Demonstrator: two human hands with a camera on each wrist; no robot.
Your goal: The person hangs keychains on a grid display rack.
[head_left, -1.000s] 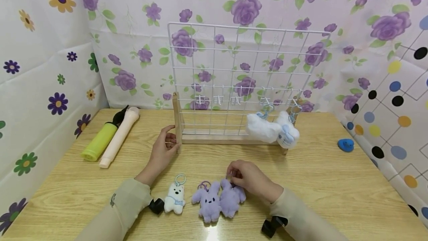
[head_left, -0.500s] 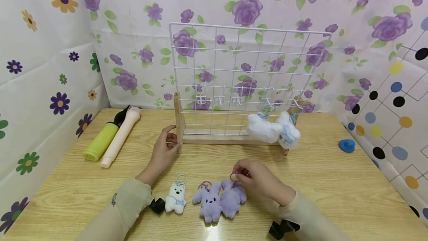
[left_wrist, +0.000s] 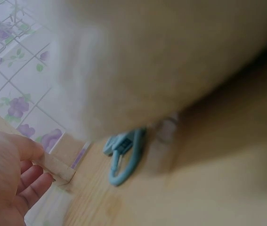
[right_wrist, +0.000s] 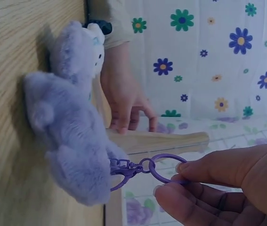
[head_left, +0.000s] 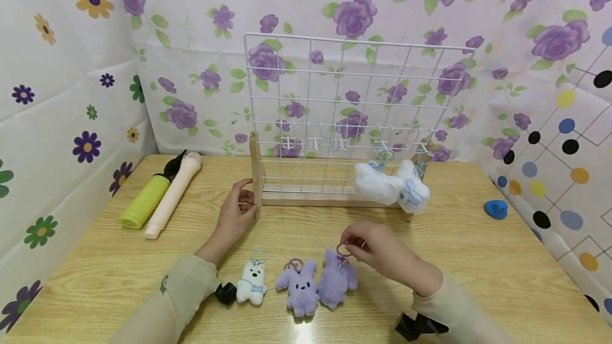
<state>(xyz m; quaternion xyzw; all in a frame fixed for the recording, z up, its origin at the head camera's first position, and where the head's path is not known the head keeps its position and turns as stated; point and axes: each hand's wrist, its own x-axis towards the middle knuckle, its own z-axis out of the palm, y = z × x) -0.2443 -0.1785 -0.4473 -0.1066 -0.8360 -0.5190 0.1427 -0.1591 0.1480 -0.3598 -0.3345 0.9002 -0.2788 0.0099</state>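
Observation:
My right hand (head_left: 377,251) pinches the purple key ring (right_wrist: 164,168) of a purple plush bunny keychain (head_left: 336,280) between thumb and finger. The bunny's back faces up in the head view. Against it lies a second purple bunny keychain (head_left: 303,292), face up. Left of these is a white bear keychain (head_left: 251,283) with a pale blue ring. My left hand (head_left: 234,211) grips the left wooden post (head_left: 255,174) of a white wire grid rack (head_left: 325,101). Two white plush keychains (head_left: 377,182) hang from hooks at the rack's right side.
Several white hooks (head_left: 313,144) sit on the rack's lower wires. At the left lie a yellow-green pump (head_left: 143,201) and a pale pink tube (head_left: 173,195). A small blue toy (head_left: 495,208) is at the right. Patterned cloth (head_left: 191,41) surrounds the table (head_left: 454,259).
My right hand has drawn the purple ring up and to the right. The bunny on it has tilted and shifted slightly right. My left hand stays at the post.

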